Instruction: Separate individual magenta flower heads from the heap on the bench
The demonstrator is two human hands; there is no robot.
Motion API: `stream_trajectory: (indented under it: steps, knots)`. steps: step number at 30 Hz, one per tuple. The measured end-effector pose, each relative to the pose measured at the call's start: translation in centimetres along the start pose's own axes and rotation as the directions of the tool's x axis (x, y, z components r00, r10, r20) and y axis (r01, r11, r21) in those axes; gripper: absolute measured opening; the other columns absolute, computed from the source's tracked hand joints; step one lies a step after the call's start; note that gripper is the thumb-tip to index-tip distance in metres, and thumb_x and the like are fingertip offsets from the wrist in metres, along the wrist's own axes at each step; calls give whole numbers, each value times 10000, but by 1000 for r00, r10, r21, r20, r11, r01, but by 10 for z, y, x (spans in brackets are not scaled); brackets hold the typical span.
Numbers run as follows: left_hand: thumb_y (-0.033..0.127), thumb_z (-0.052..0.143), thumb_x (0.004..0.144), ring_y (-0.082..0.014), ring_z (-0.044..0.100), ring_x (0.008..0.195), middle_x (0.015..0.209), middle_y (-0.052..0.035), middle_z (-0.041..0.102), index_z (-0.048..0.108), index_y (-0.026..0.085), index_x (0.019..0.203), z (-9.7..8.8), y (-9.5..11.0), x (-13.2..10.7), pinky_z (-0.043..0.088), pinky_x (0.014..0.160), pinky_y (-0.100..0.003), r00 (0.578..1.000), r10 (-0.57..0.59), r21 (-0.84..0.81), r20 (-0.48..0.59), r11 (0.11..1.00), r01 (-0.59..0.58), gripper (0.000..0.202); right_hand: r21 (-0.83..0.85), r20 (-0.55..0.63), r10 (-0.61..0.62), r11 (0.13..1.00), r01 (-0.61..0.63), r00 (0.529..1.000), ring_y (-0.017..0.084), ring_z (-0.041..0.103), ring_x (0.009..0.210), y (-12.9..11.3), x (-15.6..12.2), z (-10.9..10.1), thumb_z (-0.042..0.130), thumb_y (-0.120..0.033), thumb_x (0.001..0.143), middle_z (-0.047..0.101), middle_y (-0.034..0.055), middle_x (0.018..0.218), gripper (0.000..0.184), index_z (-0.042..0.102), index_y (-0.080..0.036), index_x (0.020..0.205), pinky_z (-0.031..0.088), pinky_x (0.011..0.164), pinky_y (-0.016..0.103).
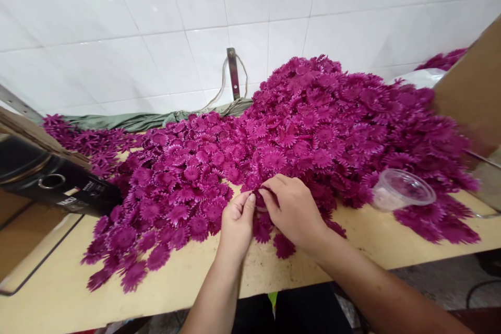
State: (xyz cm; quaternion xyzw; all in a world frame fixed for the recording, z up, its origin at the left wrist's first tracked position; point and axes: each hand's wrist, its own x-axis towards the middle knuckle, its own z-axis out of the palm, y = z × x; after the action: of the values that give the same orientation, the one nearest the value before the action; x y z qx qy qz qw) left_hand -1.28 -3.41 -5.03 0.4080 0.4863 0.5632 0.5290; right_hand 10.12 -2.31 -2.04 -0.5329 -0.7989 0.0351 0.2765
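A large heap of magenta fabric flower pieces point(313, 120) covers the pale wooden table point(183, 276). My left hand point(237, 222) and my right hand point(291, 211) meet at the heap's front edge. Both pinch one small magenta flower piece point(259, 202) between thumb and fingers. Most of that piece is hidden by my fingers. Loose flowers point(284, 246) lie just below my right hand, and a flatter spread of flowers point(172, 203) lies to the left of my left hand.
A clear plastic cup point(403, 189) lies tipped on the flowers at the right. A black device point(55, 182) and cardboard point(23, 125) stand at the left, a cardboard box point(473, 88) at the right. Green cloth point(148, 119) runs along the white tiled wall.
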Motion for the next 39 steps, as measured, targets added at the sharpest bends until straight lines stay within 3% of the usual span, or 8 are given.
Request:
stream_trajectory:
  steps: [5,11,18,22,28,32,36,39]
  knots:
    - [373,683,635,-136,549,615,607,-10,624,671,135,666,0,1,-2,442,623,-240,1000,1,49,-26,999,0,240,105,6,100,989,-100,995,159,515,596,9,2,3,439,-227,837,582,32,640,215,519,-188,641,351,586,281]
    - [432,715,573,-137,575,617,670,-29,656,682,128,761,0,-3,-3,447,574,-230,993,-114,-106,28,988,116,359,177,-45,110,979,-101,993,142,487,562,6,4,4,522,-270,793,534,4,582,254,447,-203,560,340,555,269]
    - [429,729,554,-145,595,617,667,-32,673,681,134,761,-3,-6,0,473,615,-255,992,-120,-166,-36,980,112,364,526,166,54,840,-135,985,151,584,699,13,5,-4,491,-194,781,648,27,747,100,586,-185,750,430,655,267]
    - [399,733,563,-141,589,666,684,-24,672,685,142,722,-1,-5,0,464,685,-255,998,-59,-150,-3,987,58,306,496,186,120,846,-199,975,135,540,579,14,4,-7,513,-259,757,614,6,635,130,560,-186,661,397,563,260]
    - [419,721,580,-114,551,590,602,7,626,664,151,645,0,-2,-6,449,610,-228,996,-72,-181,-56,982,61,282,459,177,211,846,-270,961,95,387,465,10,6,-6,561,-349,701,439,-45,478,271,435,-195,517,291,474,238]
    - [434,726,569,-133,578,633,644,-13,652,668,145,675,0,-4,-6,462,650,-247,997,-43,-185,-68,982,29,313,592,274,208,733,-335,939,84,333,461,11,10,-7,549,-387,689,377,-56,471,289,428,-193,513,273,458,231]
    - [401,743,556,-155,607,662,670,-29,677,680,135,736,-1,-2,-2,479,691,-277,998,-43,-192,-40,981,34,328,743,388,89,558,-369,917,83,371,499,13,11,-9,521,-358,696,428,-46,536,211,507,-171,599,325,500,230]
    - [358,755,552,-141,602,612,608,-11,663,679,134,719,-1,1,-1,482,640,-258,997,-57,-241,-58,970,41,290,773,411,74,500,-391,908,81,396,517,13,10,-8,555,-311,670,462,-42,568,153,528,-163,642,339,519,228]
